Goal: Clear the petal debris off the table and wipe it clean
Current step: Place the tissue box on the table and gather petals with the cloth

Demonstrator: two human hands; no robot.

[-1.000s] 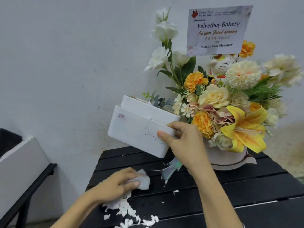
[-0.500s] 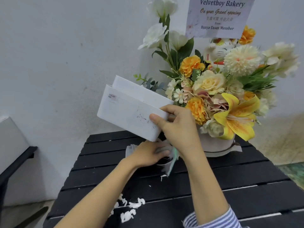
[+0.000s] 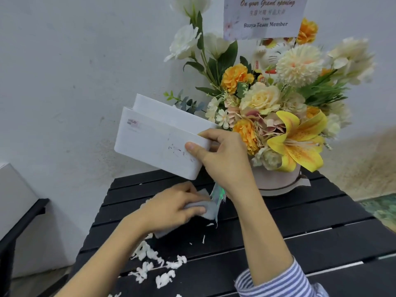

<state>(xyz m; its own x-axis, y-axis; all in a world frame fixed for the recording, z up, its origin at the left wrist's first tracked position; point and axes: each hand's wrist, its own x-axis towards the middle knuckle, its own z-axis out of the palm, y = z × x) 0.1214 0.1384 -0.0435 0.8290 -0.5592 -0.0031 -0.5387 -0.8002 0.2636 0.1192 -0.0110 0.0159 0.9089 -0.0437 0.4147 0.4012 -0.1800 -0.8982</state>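
Left hand: it lies on a grey cloth with the fingers curled over it, pressing it flat on the table.
Right hand: it grips one end of a white box, thumb on the front and fingers behind, and holds it up off the table, tilted.
Petal bits: little white scraps lie in a loose bunch on the near left part of the black slat table, just by the left arm. A few tiny ones lie near the cloth.
Flowers: a big yellow, orange and cream bunch stands in a pale round pot at the back of the table.
Card: it sticks up above the flowers.
Sleeve: blue and white stripes on the right arm.
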